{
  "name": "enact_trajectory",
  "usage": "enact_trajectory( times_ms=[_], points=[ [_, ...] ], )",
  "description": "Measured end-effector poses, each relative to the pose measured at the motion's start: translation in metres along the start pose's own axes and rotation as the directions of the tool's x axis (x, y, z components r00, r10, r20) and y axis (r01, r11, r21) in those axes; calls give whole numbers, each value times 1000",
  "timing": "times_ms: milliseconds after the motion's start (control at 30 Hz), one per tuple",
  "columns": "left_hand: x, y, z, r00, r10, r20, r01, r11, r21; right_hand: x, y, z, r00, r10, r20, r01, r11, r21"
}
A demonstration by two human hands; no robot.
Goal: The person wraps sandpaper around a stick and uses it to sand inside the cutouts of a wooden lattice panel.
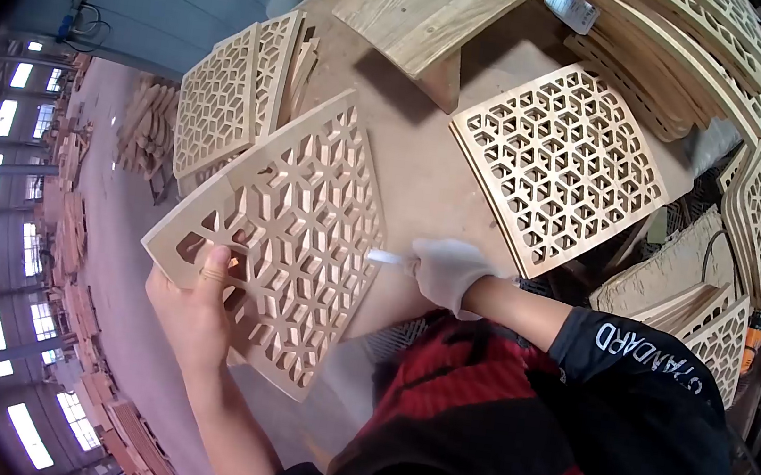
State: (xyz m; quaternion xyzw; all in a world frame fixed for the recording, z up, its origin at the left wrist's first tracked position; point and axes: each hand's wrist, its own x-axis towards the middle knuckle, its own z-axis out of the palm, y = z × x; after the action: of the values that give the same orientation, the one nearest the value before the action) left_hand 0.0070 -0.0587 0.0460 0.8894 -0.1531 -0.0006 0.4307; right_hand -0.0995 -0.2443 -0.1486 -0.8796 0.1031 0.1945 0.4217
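My left hand [196, 310] is bare and closed on a carved wooden lattice panel [291, 227], its thumb over the front face at the lower left edge. The panel is tilted above the tabletop, with its cut-through openings facing me. My right hand [448, 274] wears a white glove and is closed around a short, thin white stick-like tool [386, 257]. The tool's end points left and is at the panel's right edge; I cannot tell whether it touches. What kind of tool it is does not show clearly.
On the tabletop [417, 175], a stack of lattice panels [565, 165] sits at right and more panels [226, 100] stand at left. A wooden board on supports [436, 16] is at the back. Curved wooden pieces [656, 81] pile up at upper right. An orange-black tool [751, 342] is at far right.
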Motion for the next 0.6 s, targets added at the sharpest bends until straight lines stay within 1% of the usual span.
enact_trajectory(
  times_ms=[33, 133, 233, 300, 367, 400, 433, 467, 500, 533, 600],
  points=[
    [0, 0, 0, 1000, -4, -1, 4, 1000, -12, 1, -3, -2, 999, 2, 41, -1, 1000, -20],
    [0, 1, 2, 1000, -2, -3, 2, 999, -38, 11, -9, 4, 991, -51, 122, 62, 994, -90],
    [2, 0, 2, 1000, 25, -1, -25, 1000, -16, 23, -14, 24, 996, -90, -9, 91, 993, 74],
    [4, -1, 0, 999, 42, 16, -42, 999, 29, 72, -2, 81, 964, -258, 65, 264, 958, -113],
    [5, 2, 1, 1000, 21, 4, -21, 998, 61, 85, -6, 86, 913, -366, 182, 405, 867, -291],
    [5, 3, 1, 1000, 12, -7, -12, 997, 75, 77, -19, 63, 885, -390, 255, 462, 803, -375],
    [4, 5, 3, 999, 34, -8, -34, 997, 70, 72, -27, 50, 855, -401, 330, 515, 731, -448],
    [2, 6, 5, 998, 58, -10, -57, 996, 63, 76, -14, 60, 888, -412, 203, 455, 850, -266],
    [1, 5, 6, 997, 77, -13, -76, 995, 57, 70, -6, 58, 920, -343, 187, 374, 912, -170],
    [1, 7, 5, 999, 53, 1, -53, 997, 61, 62, 1, 53, 944, -273, 185, 290, 954, -71],
    [2, 3, 3, 1000, 16, -10, -16, 997, 75, 54, -3, 47, 968, -220, 122, 221, 975, 9]
  ],
)
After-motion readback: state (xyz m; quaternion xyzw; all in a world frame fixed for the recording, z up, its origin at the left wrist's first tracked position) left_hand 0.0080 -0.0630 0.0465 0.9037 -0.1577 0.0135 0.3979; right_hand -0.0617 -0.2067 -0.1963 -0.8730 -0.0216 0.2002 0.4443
